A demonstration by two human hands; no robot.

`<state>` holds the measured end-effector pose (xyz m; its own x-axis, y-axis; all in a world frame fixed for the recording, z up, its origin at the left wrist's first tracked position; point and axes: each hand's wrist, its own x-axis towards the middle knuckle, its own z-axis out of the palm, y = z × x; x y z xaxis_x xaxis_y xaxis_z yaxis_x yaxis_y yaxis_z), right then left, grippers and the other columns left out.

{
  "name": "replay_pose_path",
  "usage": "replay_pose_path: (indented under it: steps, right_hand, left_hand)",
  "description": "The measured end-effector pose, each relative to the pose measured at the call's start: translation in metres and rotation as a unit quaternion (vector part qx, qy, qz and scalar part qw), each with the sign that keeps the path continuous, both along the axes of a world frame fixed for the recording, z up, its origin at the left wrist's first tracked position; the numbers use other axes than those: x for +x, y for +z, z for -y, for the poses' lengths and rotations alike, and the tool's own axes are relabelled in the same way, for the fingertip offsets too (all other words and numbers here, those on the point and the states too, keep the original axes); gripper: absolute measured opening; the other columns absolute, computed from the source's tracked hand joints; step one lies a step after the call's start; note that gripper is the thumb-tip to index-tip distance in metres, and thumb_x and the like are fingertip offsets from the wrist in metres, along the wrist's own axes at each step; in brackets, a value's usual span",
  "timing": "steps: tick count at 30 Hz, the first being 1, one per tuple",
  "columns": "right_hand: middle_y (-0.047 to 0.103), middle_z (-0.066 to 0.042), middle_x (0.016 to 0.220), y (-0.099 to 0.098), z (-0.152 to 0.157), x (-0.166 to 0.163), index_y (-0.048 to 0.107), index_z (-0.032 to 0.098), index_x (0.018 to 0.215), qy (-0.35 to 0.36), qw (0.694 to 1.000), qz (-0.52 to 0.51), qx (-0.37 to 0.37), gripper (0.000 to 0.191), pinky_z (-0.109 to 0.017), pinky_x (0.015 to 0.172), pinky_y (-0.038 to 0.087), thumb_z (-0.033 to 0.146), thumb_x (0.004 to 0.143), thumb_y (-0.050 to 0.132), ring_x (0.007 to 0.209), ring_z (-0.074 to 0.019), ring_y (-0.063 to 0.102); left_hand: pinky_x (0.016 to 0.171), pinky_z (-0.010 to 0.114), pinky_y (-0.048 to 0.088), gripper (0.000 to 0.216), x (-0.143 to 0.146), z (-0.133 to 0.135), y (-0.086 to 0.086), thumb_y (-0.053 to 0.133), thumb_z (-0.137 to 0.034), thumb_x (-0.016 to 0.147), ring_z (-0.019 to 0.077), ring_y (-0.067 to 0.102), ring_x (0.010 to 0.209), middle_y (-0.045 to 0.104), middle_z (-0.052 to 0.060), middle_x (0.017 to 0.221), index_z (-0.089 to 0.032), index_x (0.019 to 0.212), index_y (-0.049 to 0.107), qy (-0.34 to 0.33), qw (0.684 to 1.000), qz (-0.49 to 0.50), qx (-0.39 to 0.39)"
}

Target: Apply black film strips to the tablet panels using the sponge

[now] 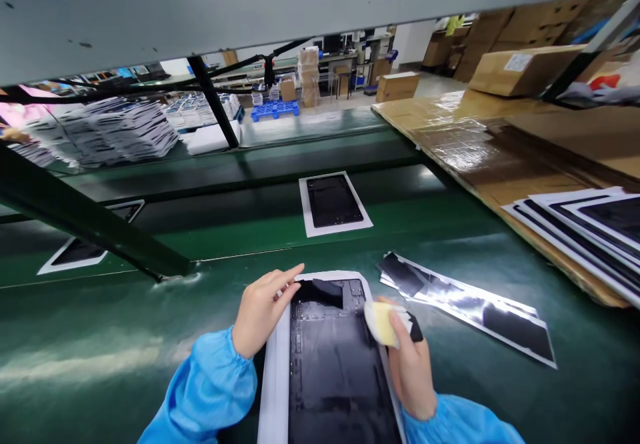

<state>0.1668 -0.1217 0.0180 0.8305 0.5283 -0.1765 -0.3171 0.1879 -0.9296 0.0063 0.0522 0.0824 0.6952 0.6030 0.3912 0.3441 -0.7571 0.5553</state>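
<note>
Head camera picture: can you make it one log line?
left hand: by black piece; right hand: holds yellow-and-white object; dark panel: on white sheet; shiny strips: right of panel

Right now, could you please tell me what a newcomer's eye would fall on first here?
Probably the dark panel at bottom centre, with the left hand at its upper left corner and the right hand holding a yellow pad near its right edge. Next, the shiny strips on the green table to the right. Beyond, near the middle, a second panel lies on a white sheet.
</note>
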Motion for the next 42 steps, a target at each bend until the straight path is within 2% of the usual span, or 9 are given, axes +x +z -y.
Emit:
replay_pose_path:
  steps: [3, 6, 11, 17, 25, 28, 34, 38, 42]
  right_hand:
    - [0.066, -0.005, 0.090, 0.014, -0.005, 0.016, 0.070, 0.018, 0.091, -0.040, 0.996, -0.080, 0.025, 0.038, -0.019, 0.050, 0.050, 0.045, 0.068, 0.080, 0.075, -0.0220, 0.061]
    - [0.063, -0.003, 0.085, 0.025, -0.015, 0.031, 0.068, 0.015, 0.092, -0.048, 0.993, -0.088, 0.065, 0.035, -0.014, 0.040, 0.039, 0.038, 0.069, 0.080, 0.066, -0.0160, 0.055]
    - [0.059, -0.002, 0.082, 0.035, -0.029, 0.039, 0.065, 0.016, 0.090, -0.074, 0.990, -0.058, 0.102, 0.039, -0.013, 0.038, 0.038, 0.040, 0.066, 0.083, 0.060, -0.0124, 0.048]
    - [0.057, 0.000, 0.071, 0.025, -0.036, 0.029, 0.064, 0.016, 0.096, -0.041, 0.998, 0.000, 0.047, 0.045, -0.015, 0.035, 0.037, 0.050, 0.071, 0.080, 0.044, -0.0090, 0.044]
    - [0.056, -0.001, 0.068, 0.001, -0.032, 0.024, 0.064, 0.017, 0.101, 0.019, 0.995, 0.092, -0.032, 0.041, -0.019, 0.034, 0.037, 0.047, 0.076, 0.075, 0.042, -0.0120, 0.045]
    - [0.061, -0.005, 0.080, 0.002, -0.031, 0.023, 0.065, 0.018, 0.097, 0.028, 0.982, 0.168, -0.079, 0.034, -0.023, 0.039, 0.043, 0.046, 0.078, 0.070, 0.055, -0.0182, 0.055]
    - [0.065, -0.004, 0.095, 0.002, -0.030, 0.020, 0.064, 0.021, 0.097, 0.072, 0.949, 0.289, -0.101, 0.023, -0.031, 0.070, 0.053, 0.040, 0.085, 0.060, 0.083, -0.0245, 0.062]
    - [0.065, -0.003, 0.098, -0.003, -0.029, 0.020, 0.063, 0.022, 0.102, 0.093, 0.939, 0.315, -0.106, 0.021, -0.032, 0.078, 0.051, 0.037, 0.088, 0.058, 0.086, -0.0234, 0.062]
    - [0.066, -0.002, 0.099, -0.002, -0.030, 0.019, 0.062, 0.022, 0.102, 0.095, 0.929, 0.341, -0.104, 0.020, -0.030, 0.075, 0.052, 0.035, 0.089, 0.056, 0.089, -0.0234, 0.062]
  left_hand:
    - [0.059, 0.020, 0.048, 0.025, 0.007, -0.004, -0.004, 0.052, -0.031, 0.089, 0.0116, 0.058, 0.062, 0.067, 0.000, 0.077, -0.021, 0.105, 0.070, 0.013, 0.997, -0.005, -0.079]
    - [0.061, 0.020, 0.048, 0.020, 0.024, -0.001, -0.006, 0.056, -0.025, 0.084, 0.0119, 0.060, 0.063, 0.068, 0.000, 0.076, -0.019, 0.093, 0.072, -0.002, 0.987, -0.017, -0.162]
    - [0.061, 0.019, 0.046, 0.019, 0.041, 0.004, -0.009, 0.057, -0.021, 0.082, 0.0110, 0.058, 0.062, 0.069, -0.001, 0.077, -0.021, 0.092, 0.073, -0.031, 0.980, -0.043, -0.192]
    - [0.059, 0.018, 0.044, 0.019, 0.030, -0.004, -0.018, 0.056, -0.022, 0.083, 0.0105, 0.056, 0.060, 0.068, -0.001, 0.074, -0.019, 0.091, 0.073, -0.009, 0.976, -0.062, -0.207]
    - [0.056, 0.018, 0.040, 0.019, 0.035, -0.008, -0.023, 0.056, -0.019, 0.080, 0.0091, 0.053, 0.054, 0.066, -0.002, 0.069, -0.020, 0.085, 0.074, 0.005, 0.971, -0.113, -0.209]
    - [0.057, 0.019, 0.040, 0.020, 0.036, -0.007, -0.025, 0.056, -0.018, 0.080, 0.0096, 0.053, 0.056, 0.067, -0.002, 0.070, -0.021, 0.086, 0.074, 0.003, 0.972, -0.127, -0.200]
    - [0.057, 0.018, 0.040, 0.020, 0.034, -0.008, -0.027, 0.055, -0.019, 0.080, 0.0095, 0.053, 0.056, 0.067, -0.003, 0.070, -0.021, 0.086, 0.074, -0.002, 0.972, -0.125, -0.201]
    - [0.057, 0.018, 0.040, 0.019, 0.035, -0.009, -0.027, 0.055, -0.020, 0.080, 0.0096, 0.053, 0.056, 0.067, -0.003, 0.070, -0.021, 0.086, 0.074, -0.004, 0.970, -0.129, -0.206]
    - [0.056, 0.018, 0.040, 0.020, 0.036, -0.008, -0.025, 0.055, -0.020, 0.080, 0.0095, 0.053, 0.056, 0.067, -0.002, 0.070, -0.021, 0.086, 0.074, 0.000, 0.968, -0.142, -0.209]
